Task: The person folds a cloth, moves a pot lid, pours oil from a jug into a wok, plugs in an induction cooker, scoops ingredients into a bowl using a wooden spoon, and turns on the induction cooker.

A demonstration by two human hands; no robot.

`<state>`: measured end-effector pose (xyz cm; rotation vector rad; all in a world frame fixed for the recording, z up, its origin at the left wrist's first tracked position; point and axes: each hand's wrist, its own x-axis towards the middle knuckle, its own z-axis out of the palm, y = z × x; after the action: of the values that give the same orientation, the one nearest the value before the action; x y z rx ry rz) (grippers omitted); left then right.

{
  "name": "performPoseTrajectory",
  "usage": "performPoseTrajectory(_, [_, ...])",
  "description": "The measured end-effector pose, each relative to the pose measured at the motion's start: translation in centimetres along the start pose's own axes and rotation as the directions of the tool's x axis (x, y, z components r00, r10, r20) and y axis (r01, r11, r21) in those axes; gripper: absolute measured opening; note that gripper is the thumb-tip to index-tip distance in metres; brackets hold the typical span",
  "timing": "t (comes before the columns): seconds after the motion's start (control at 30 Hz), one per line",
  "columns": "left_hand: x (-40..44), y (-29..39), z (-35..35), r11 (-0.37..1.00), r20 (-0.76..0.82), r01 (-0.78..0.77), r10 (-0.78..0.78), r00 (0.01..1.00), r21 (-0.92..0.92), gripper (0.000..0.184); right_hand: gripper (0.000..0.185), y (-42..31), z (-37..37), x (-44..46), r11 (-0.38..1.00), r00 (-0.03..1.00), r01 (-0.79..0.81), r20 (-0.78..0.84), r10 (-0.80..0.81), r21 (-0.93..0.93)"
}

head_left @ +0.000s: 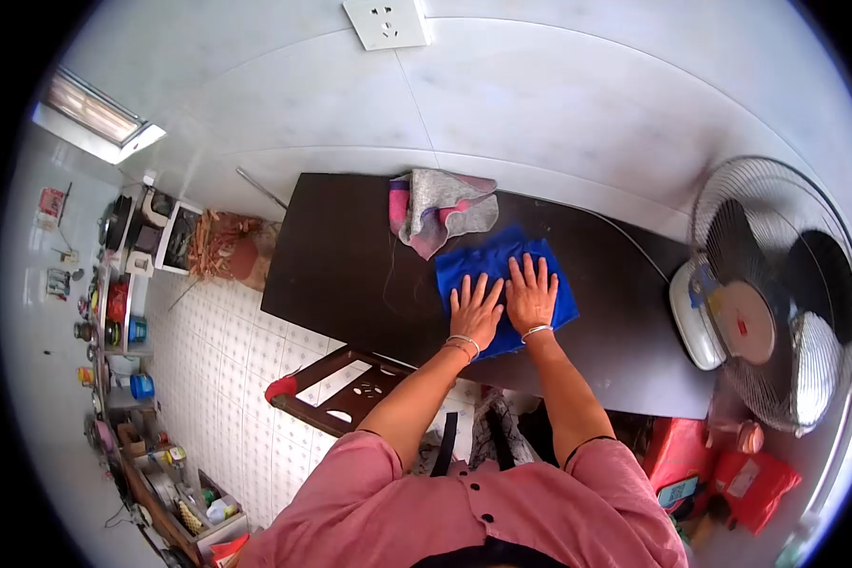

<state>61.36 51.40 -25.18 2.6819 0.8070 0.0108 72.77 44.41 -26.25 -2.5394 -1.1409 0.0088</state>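
A blue cloth [494, 260] lies spread on the dark table [336, 251], a little wrinkled at its far edge. My left hand [475, 310] rests flat on the cloth's left part, fingers spread. Beside it, my right hand [531, 292] lies flat on the right part with its fingers apart. Neither hand grips anything. Behind the cloth, toward the wall, is a crumpled grey and pink cloth [442, 205].
A fan [776, 293] stands at the table's right end, its cable running along the wall. A wooden chair [336, 386] is at the near left. Red bags [753, 483] sit below the right end. Shelves [123, 312] line the far left.
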Motion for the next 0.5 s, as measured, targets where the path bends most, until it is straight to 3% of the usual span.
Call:
performPoseTrajectory(0.2, [8.7, -1.8, -1.2, 0.995, -0.131, -0.068, 0.078, 0.988, 0.073, 0.053, 0.045, 1.0, 0.7, 8.5, 0.991, 1.000, -0.001, -0.031, -0.004, -0.137])
performPoseTrajectory(0.27, [10.8, -2.5, -1.4, 0.996, -0.105, -0.076, 0.081, 0.991, 0.047, 0.052, 0.045, 0.9, 1.4, 10.0, 0.989, 0.998, -0.040, -0.048, 0.033, -0.143])
performPoseTrajectory(0.5, [10.2, -4.1, -1.9, 0.985, -0.089, -0.170, 0.170, 0.981, 0.010, 0.051, 0.046, -1.0, 1.9, 8.4, 0.982, 0.994, -0.070, -0.092, 0.054, -0.174])
